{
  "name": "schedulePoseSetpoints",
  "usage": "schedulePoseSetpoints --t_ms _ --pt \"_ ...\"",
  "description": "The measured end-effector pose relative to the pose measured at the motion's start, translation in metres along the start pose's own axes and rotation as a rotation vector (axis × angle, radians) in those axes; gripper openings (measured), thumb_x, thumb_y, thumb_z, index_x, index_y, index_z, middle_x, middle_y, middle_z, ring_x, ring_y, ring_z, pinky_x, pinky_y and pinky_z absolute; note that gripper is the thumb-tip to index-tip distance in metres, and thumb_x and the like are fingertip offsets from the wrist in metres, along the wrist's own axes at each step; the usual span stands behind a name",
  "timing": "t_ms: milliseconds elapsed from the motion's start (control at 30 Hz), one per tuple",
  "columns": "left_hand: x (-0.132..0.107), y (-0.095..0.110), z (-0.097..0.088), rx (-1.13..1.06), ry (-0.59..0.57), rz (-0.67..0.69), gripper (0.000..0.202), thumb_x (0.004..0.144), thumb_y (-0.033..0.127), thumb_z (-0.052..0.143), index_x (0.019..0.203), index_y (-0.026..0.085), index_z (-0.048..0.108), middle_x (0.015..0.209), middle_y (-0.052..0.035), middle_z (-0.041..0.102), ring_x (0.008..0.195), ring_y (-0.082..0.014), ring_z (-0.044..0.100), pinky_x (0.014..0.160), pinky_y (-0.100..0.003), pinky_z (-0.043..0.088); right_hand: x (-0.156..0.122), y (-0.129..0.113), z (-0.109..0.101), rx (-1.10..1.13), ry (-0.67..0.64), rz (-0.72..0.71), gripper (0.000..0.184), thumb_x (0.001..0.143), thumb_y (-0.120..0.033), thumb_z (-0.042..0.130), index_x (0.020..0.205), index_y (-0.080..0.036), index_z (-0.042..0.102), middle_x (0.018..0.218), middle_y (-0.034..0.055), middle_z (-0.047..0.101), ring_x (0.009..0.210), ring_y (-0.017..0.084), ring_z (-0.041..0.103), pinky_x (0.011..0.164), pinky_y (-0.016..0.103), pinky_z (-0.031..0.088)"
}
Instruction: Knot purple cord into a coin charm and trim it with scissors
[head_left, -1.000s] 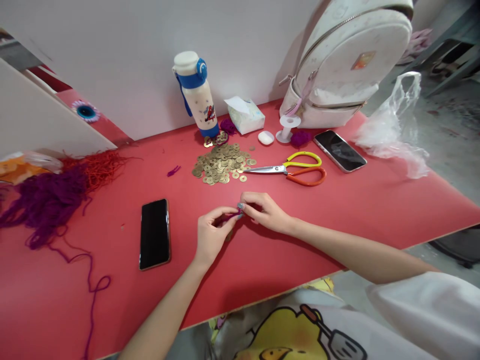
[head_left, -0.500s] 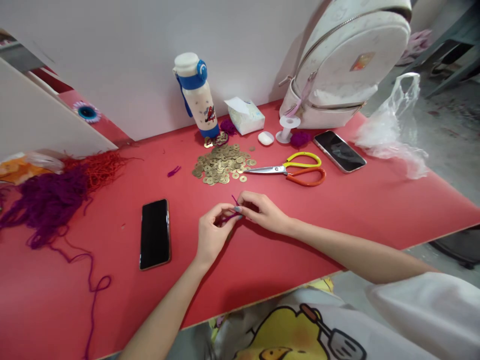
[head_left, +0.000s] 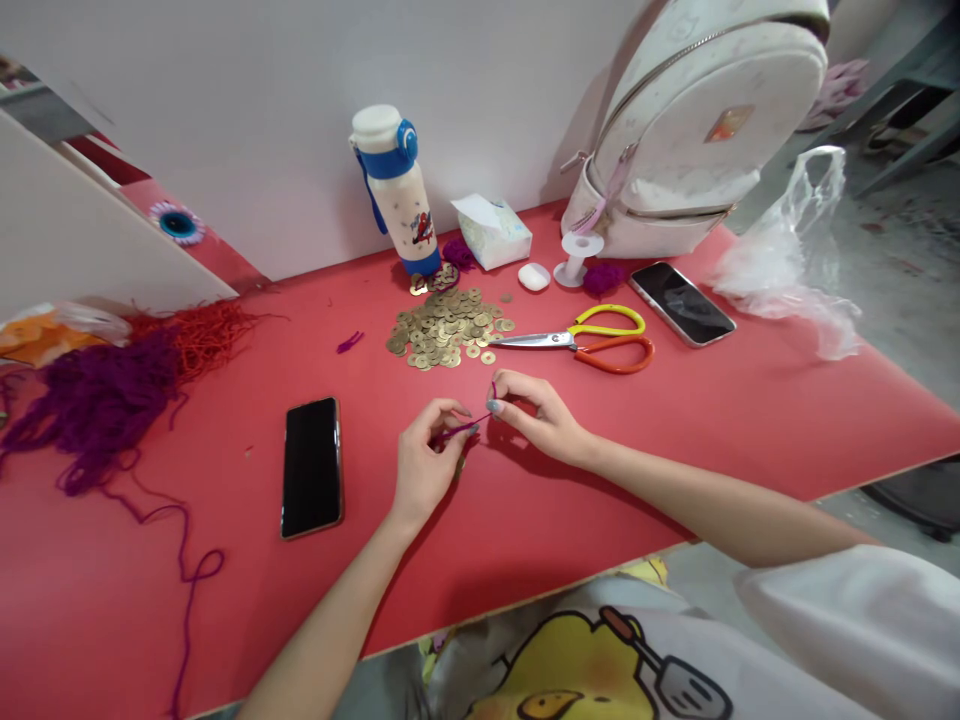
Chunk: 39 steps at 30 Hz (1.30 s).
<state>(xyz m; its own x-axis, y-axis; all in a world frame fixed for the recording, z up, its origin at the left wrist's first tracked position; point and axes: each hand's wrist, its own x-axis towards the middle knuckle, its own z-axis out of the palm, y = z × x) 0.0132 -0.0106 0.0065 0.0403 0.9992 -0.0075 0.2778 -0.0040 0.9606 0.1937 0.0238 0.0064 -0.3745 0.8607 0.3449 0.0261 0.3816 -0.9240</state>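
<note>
My left hand (head_left: 424, 462) and my right hand (head_left: 536, 412) meet over the middle of the red table (head_left: 675, 420). Both pinch a short purple thread (head_left: 459, 430) stretched between their fingertips. A small gold coin (head_left: 458, 466) seems to hang below the left fingers, partly hidden. Just beyond the hands lies a pile of gold coins (head_left: 445, 328), and the yellow and orange scissors (head_left: 592, 340) lie to its right.
A black phone (head_left: 312, 465) lies left of my hands, a second phone (head_left: 681, 302) at the right. Purple and red yarn (head_left: 105, 395) is heaped at the far left. A bottle (head_left: 396, 188), tissue pack (head_left: 491, 230), white spool (head_left: 576, 255), backpack (head_left: 690, 130) and plastic bag (head_left: 795, 260) stand behind.
My right hand has drawn up and to the right, away from the left, and the purple thread now shows taut between them. My left hand has stayed in place.
</note>
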Motion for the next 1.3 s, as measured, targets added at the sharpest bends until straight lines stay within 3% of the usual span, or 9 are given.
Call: schedulePoseSetpoints --t_ms 133,333,467,567,667,900,1133,1300 --pt "0.0 -0.001 0.0 0.018 -0.029 0.019 0.011 0.082 0.017 0.063 0.092 0.02 0.067 0.075 0.0001 0.069 0.07 -0.0144 0.067 0.066 -0.024 0.054 -0.001 0.001 0.001 -0.006 0.007 -0.023 0.029 0.098 -0.039 0.049 0.076 -0.02 0.048 0.074 0.0 0.049 0.069 0.013 0.044 0.066 0.027 0.038" --pt "-0.001 0.005 -0.002 0.028 -0.049 0.12 0.006 0.084 0.022 0.067 0.084 0.019 0.072 0.08 -0.0016 0.07 0.069 -0.0138 0.067 0.064 -0.023 0.054 0.001 0.004 0.003 0.004 0.077 0.188 0.03 0.098 -0.042 0.047 0.077 -0.02 0.046 0.066 -0.0036 0.047 0.059 0.011 0.043 0.057 0.024 0.037" --pt "-0.001 0.006 -0.005 0.061 0.02 0.178 0.009 0.085 0.023 0.067 0.078 0.019 0.072 0.077 -0.0008 0.066 0.069 -0.0128 0.064 0.064 -0.022 0.051 0.001 0.006 0.005 0.094 -0.084 0.239 0.024 0.097 -0.041 0.049 0.089 -0.019 0.053 0.077 -0.0007 0.061 0.063 0.011 0.055 0.06 0.023 0.043" --pt "0.0 0.005 -0.006 0.091 0.095 0.199 0.008 0.084 0.022 0.068 0.078 0.02 0.072 0.077 -0.0004 0.065 0.071 -0.0124 0.062 0.065 -0.022 0.049 -0.002 0.008 0.009 0.019 -0.22 0.256 0.02 0.09 -0.038 0.063 0.093 -0.018 0.059 0.08 0.0006 0.068 0.068 0.013 0.061 0.063 0.023 0.045" --pt "0.0 0.002 -0.006 0.108 0.13 0.181 0.009 0.085 0.022 0.067 0.077 0.019 0.072 0.076 -0.0003 0.065 0.068 -0.0121 0.061 0.062 -0.021 0.047 -0.005 0.01 0.012 -0.018 -0.269 0.289 0.012 0.09 -0.03 0.063 0.091 -0.018 0.065 0.076 0.0009 0.072 0.067 0.014 0.065 0.067 0.024 0.048" --pt "0.004 0.0 -0.009 0.195 0.132 0.149 0.011 0.084 0.025 0.067 0.077 0.018 0.072 0.074 -0.0013 0.067 0.065 -0.0136 0.06 0.061 -0.023 0.046 -0.004 -0.001 0.008 -0.115 -0.237 0.193 0.009 0.094 -0.02 0.051 0.091 -0.019 0.059 0.08 0.0018 0.071 0.071 0.015 0.066 0.07 0.025 0.048" --pt "0.003 -0.001 -0.013 0.491 -0.029 0.309 0.018 0.09 0.031 0.062 0.082 0.021 0.075 0.078 -0.0018 0.07 0.067 -0.014 0.062 0.064 -0.024 0.044 -0.006 0.002 0.006 -0.324 -0.202 0.026 0.009 0.097 -0.022 0.046 0.092 -0.02 0.053 0.084 0.0037 0.065 0.07 0.016 0.057 0.066 0.026 0.042" --pt "0.002 -0.001 -0.014 0.382 -0.127 0.459 0.017 0.092 0.029 0.061 0.083 0.022 0.075 0.078 -0.0025 0.07 0.069 -0.0137 0.064 0.065 -0.024 0.046 -0.004 0.007 0.005 -0.303 -0.119 -0.031 0.01 0.097 -0.021 0.049 0.088 -0.02 0.055 0.086 0.0035 0.06 0.077 0.016 0.055 0.071 0.026 0.042"
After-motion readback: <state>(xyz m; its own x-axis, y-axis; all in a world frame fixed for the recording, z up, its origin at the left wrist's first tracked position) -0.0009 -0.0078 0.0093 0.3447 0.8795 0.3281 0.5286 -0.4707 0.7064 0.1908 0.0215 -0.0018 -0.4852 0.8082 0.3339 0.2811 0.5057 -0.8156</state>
